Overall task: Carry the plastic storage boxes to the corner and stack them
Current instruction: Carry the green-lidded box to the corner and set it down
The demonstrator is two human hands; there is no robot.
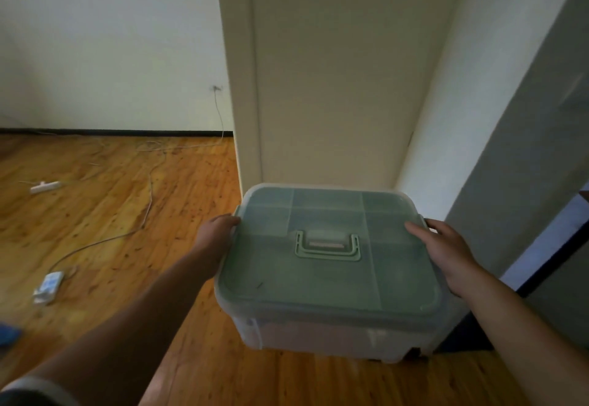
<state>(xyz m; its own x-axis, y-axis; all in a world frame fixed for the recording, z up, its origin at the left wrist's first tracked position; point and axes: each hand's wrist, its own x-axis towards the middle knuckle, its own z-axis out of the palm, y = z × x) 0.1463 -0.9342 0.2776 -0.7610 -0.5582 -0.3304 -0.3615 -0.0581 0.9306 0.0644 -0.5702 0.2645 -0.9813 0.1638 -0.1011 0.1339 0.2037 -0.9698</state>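
A clear plastic storage box (331, 329) with a pale green lid (318, 281) and a folded green handle (328, 244) sits low in a narrow corner recess between white walls. My left hand (216, 233) grips the lid's left edge. My right hand (446, 249) holds the right edge, thumb lying on the lid. Whether the box rests on the wooden floor or hangs just above it I cannot tell. No second box is in sight.
A white pillar (242, 87) bounds the recess on the left, a grey panel (526, 150) on the right. On the wooden floor (111, 214) to the left lie a thin cable (149, 195), a white power strip (44, 186) and a small white packet (49, 286).
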